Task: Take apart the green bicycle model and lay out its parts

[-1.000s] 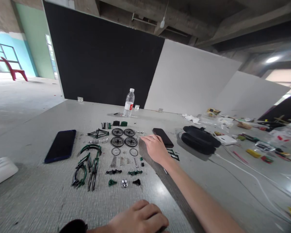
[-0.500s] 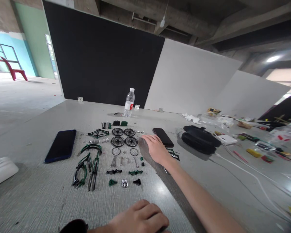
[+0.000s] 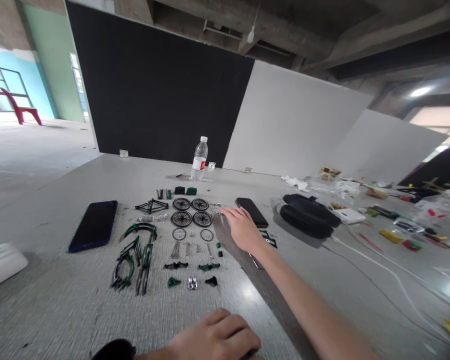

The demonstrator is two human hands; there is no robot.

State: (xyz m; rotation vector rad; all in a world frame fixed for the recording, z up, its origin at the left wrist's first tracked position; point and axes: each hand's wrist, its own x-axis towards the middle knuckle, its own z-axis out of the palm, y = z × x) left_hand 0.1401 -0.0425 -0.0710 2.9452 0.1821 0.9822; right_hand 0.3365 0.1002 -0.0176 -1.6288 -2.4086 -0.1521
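Small model bicycle parts lie in rows on the grey table [image 3: 60,310]: a green frame [image 3: 152,205], black spoked wheels [image 3: 192,211], green mudguards and forks [image 3: 135,255], screws and rings [image 3: 190,242]. My right hand [image 3: 243,229] reaches out flat, fingers stretched, fingertips beside tiny metal parts [image 3: 216,206] right of the wheels; it holds nothing. My left hand [image 3: 213,340] rests at the near edge, fingers curled down on the table. A black phone [image 3: 252,211] lies just beyond my right hand.
A dark blue phone [image 3: 94,225] lies at the left, a white object [image 3: 2,263] at the far left edge. A water bottle [image 3: 199,159] stands behind the parts. A black bag [image 3: 307,216], a white cable [image 3: 390,280] and scattered small items [image 3: 393,225] fill the right.
My right hand has crept slightly forward toward the small metal parts by the wheels. My left hand stays put.
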